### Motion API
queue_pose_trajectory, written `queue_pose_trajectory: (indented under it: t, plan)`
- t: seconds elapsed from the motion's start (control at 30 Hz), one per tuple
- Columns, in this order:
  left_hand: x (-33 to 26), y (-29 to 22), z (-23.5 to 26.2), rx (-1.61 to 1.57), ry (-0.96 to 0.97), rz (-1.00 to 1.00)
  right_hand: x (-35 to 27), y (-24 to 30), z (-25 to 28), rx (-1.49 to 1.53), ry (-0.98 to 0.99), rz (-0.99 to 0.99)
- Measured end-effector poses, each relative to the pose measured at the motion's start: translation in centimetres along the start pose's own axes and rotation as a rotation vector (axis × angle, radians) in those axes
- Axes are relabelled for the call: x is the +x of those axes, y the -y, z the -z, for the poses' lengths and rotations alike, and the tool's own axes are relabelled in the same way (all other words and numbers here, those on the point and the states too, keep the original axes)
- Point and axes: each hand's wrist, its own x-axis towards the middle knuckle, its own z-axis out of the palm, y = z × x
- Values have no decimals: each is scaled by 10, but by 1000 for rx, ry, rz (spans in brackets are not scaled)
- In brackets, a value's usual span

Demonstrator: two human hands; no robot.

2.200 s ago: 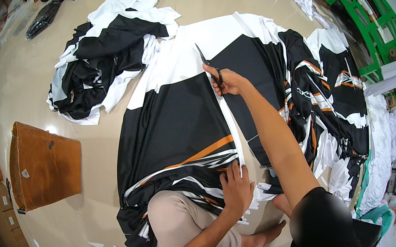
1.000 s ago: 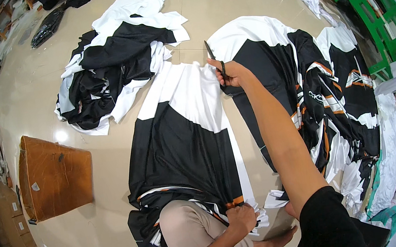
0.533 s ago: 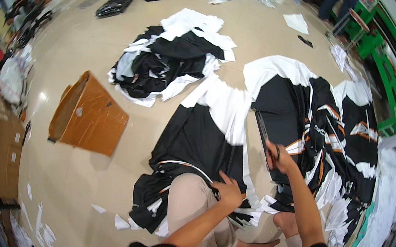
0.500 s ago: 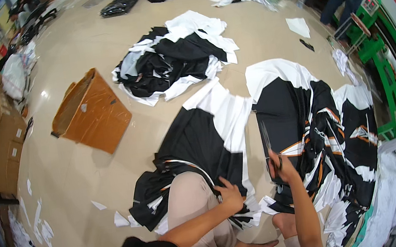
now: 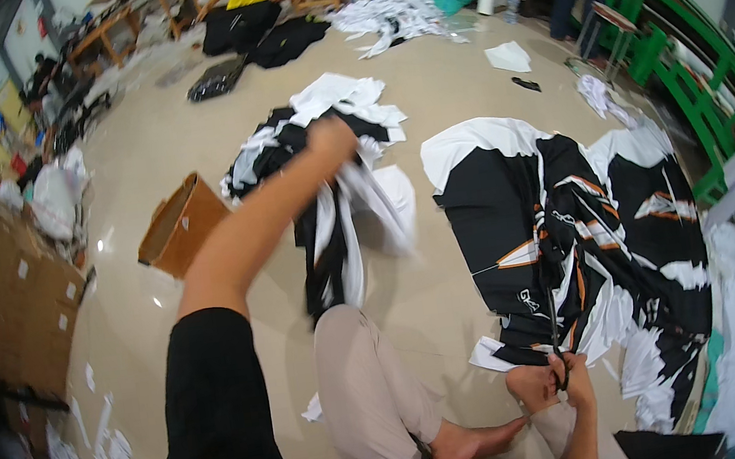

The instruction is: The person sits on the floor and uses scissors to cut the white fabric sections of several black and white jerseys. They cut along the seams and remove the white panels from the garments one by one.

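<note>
My left hand point(image 5: 333, 141) is stretched out ahead, closed on a black-and-white cloth piece point(image 5: 329, 244). The cloth hangs down blurred, its lower end close to my bent knee. Low on the right, beside my bare foot, my right hand point(image 5: 576, 378) is wrapped round the handles of a pair of scissors point(image 5: 554, 321). Their blades point away from me over black, white and orange printed fabric point(image 5: 495, 213) spread on the floor. Past my left hand lies a heap of black and white cloth point(image 5: 336, 94), partly hidden by the hand and forearm.
A brown cardboard box point(image 5: 190, 223) stands open to the left of my forearm. Stacked cartons point(image 5: 10, 267) line the far left. A green metal machine frame point(image 5: 683, 86) and a stool point(image 5: 614, 19) are at the right. White scraps point(image 5: 391, 17) lie piled at the back, with people beyond.
My left hand has lifted the black-and-white cloth from beside my knee and carried it forward toward the heap. My right hand has drawn back with the scissors toward my foot. The view has tilted up.
</note>
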Motion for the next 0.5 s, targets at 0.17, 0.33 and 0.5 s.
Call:
queue_pose_trajectory:
  t: [0.17, 0.33, 0.5]
  plan:
    - [27, 139, 103, 206, -478, 218, -16, 20, 16, 81, -16, 91]
    - [22, 70, 66, 131, -85, 271, -29, 55, 22, 220, -112, 21]
    - [45, -165, -49, -253, 234, -205, -54, 41, 72, -145, -347, 27]
